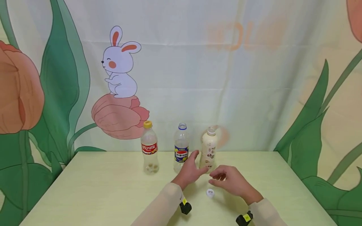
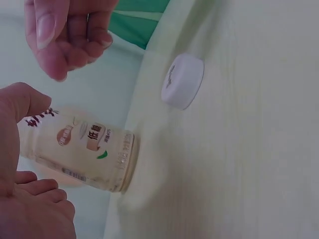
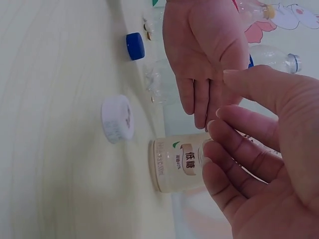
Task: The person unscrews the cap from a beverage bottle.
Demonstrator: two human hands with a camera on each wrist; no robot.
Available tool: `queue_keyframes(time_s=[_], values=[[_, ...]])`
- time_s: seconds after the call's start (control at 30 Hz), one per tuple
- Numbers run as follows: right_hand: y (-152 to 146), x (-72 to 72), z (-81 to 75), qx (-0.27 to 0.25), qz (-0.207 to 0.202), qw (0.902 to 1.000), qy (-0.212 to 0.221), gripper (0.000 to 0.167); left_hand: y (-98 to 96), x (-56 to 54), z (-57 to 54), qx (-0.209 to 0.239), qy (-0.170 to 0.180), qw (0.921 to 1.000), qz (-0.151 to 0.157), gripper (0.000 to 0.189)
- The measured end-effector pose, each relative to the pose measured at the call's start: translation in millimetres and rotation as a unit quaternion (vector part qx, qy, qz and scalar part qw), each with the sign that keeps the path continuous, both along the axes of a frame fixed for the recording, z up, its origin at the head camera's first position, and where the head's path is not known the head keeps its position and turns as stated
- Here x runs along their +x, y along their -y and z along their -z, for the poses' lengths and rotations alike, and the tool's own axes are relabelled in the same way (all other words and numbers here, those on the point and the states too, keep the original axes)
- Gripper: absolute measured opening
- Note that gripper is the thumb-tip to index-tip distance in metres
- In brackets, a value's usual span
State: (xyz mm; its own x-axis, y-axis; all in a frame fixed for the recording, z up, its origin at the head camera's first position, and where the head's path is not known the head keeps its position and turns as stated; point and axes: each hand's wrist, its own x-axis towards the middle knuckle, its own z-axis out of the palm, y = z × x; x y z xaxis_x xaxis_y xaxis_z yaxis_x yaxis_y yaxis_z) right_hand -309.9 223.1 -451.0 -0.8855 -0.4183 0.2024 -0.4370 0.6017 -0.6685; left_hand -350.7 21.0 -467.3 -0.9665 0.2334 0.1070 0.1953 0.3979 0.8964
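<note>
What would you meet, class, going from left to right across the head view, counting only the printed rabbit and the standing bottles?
Printed rabbit → red-labelled bottle → blue-labelled bottle → cream-coloured bottle.

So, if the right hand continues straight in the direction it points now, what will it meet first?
Probably the left hand: the right hand points towards it in the head view, with a gap between. Depth is unclear, so it could pass by.
</note>
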Motion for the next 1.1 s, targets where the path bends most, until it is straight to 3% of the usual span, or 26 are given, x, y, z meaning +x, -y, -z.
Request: queue_keyframes(time_s=[0.23, 0.6, 0.87, 1.1], values=[[7.4, 4.0, -3.7, -0.035, -0.001, 0.9994, -0.007, 0.022, 12.6, 20.7, -7.2, -0.005, -0.021, 0.9992, 0.033, 0.081], [27.8, 18.2, -9.3, -0.101, 0.027, 0.9941, 0.029, 0.017, 49.7, 57.7, -13.3, 0.015, -0.078, 0.9941, 0.073, 0.065], [41.9, 23.3, -7.5, -0.132, 0.044, 0.9894, 0.041, 0.018, 81.1, 77.9, -10.0, 0.014, -0.095, 0.9951, 0.024, 0.06], [60.6, 22.0, -11.7, -0.157, 0.032, 0.9867, 0.03, 0.021, 102.9, 82.6, -8.3, 0.012, -0.103, 0.9933, -0.052, 0.055]])
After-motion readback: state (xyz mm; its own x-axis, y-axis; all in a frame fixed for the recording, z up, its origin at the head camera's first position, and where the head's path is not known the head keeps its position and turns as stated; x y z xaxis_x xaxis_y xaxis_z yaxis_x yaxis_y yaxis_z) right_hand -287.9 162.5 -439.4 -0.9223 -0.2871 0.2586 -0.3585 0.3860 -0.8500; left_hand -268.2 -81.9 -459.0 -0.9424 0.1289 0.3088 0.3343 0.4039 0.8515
